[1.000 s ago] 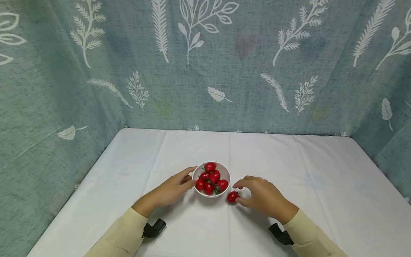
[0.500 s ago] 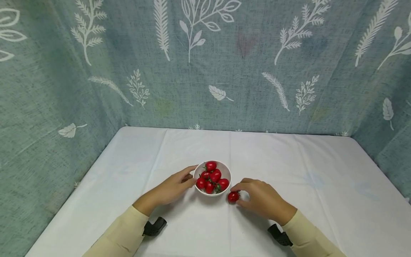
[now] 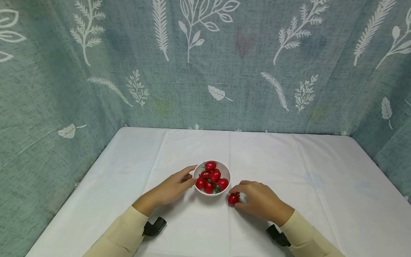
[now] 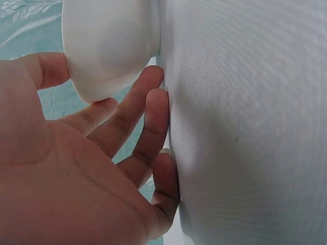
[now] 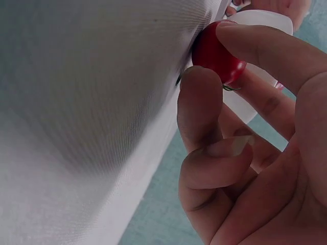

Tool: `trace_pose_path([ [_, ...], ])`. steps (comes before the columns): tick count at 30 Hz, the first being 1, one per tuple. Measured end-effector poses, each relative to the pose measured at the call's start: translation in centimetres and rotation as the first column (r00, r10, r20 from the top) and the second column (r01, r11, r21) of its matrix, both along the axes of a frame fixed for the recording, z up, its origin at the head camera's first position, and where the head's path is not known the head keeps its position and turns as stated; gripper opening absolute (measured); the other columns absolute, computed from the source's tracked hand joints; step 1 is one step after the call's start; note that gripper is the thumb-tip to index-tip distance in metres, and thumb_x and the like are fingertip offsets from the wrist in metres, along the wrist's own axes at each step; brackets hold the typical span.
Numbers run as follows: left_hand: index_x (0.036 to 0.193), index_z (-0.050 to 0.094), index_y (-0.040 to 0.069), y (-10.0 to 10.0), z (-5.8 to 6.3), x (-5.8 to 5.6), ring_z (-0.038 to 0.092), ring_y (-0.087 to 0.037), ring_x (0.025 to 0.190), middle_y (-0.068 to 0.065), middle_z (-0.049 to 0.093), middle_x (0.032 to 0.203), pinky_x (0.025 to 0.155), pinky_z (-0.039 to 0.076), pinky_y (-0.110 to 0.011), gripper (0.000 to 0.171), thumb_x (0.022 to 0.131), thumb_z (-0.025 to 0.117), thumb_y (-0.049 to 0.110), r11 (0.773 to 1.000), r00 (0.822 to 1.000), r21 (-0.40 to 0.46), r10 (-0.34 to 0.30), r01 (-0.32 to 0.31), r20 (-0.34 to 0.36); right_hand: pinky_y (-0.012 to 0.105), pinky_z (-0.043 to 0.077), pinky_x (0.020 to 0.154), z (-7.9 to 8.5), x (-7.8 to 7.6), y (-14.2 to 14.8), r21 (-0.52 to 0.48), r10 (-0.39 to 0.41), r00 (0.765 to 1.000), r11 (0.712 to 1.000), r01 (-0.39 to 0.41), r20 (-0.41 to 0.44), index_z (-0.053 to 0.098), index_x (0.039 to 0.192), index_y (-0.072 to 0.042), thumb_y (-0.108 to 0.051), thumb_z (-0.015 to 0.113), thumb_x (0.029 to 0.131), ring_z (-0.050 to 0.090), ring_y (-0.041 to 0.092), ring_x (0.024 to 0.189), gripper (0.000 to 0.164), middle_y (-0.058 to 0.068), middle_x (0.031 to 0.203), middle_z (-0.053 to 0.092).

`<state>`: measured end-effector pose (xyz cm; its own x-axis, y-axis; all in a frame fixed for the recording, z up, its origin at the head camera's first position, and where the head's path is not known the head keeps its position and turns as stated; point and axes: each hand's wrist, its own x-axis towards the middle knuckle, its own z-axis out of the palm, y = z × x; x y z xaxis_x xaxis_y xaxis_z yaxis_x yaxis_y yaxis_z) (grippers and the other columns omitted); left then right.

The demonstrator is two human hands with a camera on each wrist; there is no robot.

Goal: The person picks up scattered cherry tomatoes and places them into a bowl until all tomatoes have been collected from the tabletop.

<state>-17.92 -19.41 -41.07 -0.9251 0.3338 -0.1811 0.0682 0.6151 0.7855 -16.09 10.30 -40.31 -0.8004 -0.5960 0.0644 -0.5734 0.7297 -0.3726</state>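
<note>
A small white bowl (image 3: pixel 227 170) stands on the table with several red cherry tomatoes (image 3: pixel 214 175) in it, some with green stems. My left hand (image 3: pixel 171 187) holds the bowl's left side; in the left wrist view, thumb and index finger meet the bowl's wall (image 4: pixel 110 46) while the other fingers rest by the cloth. Just right of the bowl, a single cherry tomato (image 3: pixel 233 199) lies at the tabletop. My right hand (image 3: pixel 261 200) pinches it between thumb and fingers. The right wrist view shows this tomato (image 5: pixel 214 53) close up, its green stem toward the palm.
A white cloth (image 3: pixel 279 160) covers the table. Blue-green curtains (image 3: pixel 205 85) with white leaf prints hang behind and along both sides. Black wrist devices (image 3: pixel 155 226) sit below both cream sleeves (image 3: pixel 118 232).
My right hand's fingers have come in around the loose tomato, and it has shifted slightly toward me. The left hand and the bowl stay in place.
</note>
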Motion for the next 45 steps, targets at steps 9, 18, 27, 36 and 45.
trace_pose_path([
  [9, 0.154, 0.038, 0.029, 0.1, 0.0, 0.0, 0.056, -0.027, 0.128, -0.008, 0.062, 0.134, 0.108, 0.042, -0.055, 0.054, 0.103, 0.051, 0.04, 1.0, 1.0, -0.002, 0.013, -0.013, 0.011, 0.038, 0.056, 0.08, 0.1, 0.1, -0.1, 0.02, -0.014, 1.0, 1.0, 0.013, 0.017, 0.076, 0.105, -0.022, -0.026, 0.084, 0.08, 0.067, 0.011, 0.093, 0.027, -0.008, 0.102, 0.072],
  [18, 0.153, 0.039, 0.029, 0.1, 0.1, 0.1, 0.055, -0.028, 0.13, -0.009, 0.062, 0.135, 0.108, 0.042, -0.055, 0.052, 0.104, 0.05, 0.038, 1.0, 1.0, -0.001, 0.005, -0.005, 0.004, 0.035, 0.054, 0.076, 0.4, 0.0, 0.1, 0.024, -0.012, 1.0, 1.0, 0.012, 0.013, 0.075, 0.104, -0.022, -0.026, 0.084, 0.079, 0.063, 0.006, 0.085, 0.027, -0.013, 0.097, 0.071],
  [27, 0.154, 0.038, 0.028, 0.2, 0.2, 0.2, 0.055, -0.027, 0.129, -0.008, 0.062, 0.134, 0.108, 0.042, -0.054, 0.052, 0.104, 0.049, 0.038, 1.0, 1.0, -0.003, 0.009, -0.009, 0.001, 0.034, 0.054, 0.078, 1.2, 0.1, 0.4, 0.005, -0.021, 1.0, 1.0, 0.021, 0.016, 0.075, 0.105, -0.022, -0.025, 0.084, 0.08, 0.064, 0.005, 0.087, 0.027, -0.015, 0.097, 0.07],
  [36, 0.153, 0.039, 0.028, 0.2, 0.2, 0.1, 0.056, -0.026, 0.128, -0.007, 0.064, 0.132, 0.107, 0.042, -0.054, 0.052, 0.104, 0.051, 0.037, 1.0, 1.0, -0.001, 0.009, -0.009, 0.0, 0.031, 0.053, 0.075, 2.0, 0.4, 0.7, -0.026, 0.004, 0.999, 1.0, -0.004, -0.033, 0.075, 0.103, -0.024, -0.025, 0.085, 0.079, 0.064, 0.004, 0.085, 0.026, -0.018, 0.095, 0.069],
  [45, 0.153, 0.039, 0.031, 0.0, 0.1, 0.2, 0.055, -0.027, 0.129, -0.007, 0.062, 0.134, 0.108, 0.041, -0.055, 0.052, 0.104, 0.051, 0.039, 1.0, 1.0, 0.008, 0.006, -0.006, 0.007, 0.018, 0.048, 0.063, 3.3, 0.7, 0.7, -0.13, 0.03, 0.997, 0.991, -0.039, -0.073, 0.075, 0.103, -0.025, -0.023, 0.085, 0.08, 0.06, 0.003, 0.075, 0.025, -0.02, 0.093, 0.068],
])
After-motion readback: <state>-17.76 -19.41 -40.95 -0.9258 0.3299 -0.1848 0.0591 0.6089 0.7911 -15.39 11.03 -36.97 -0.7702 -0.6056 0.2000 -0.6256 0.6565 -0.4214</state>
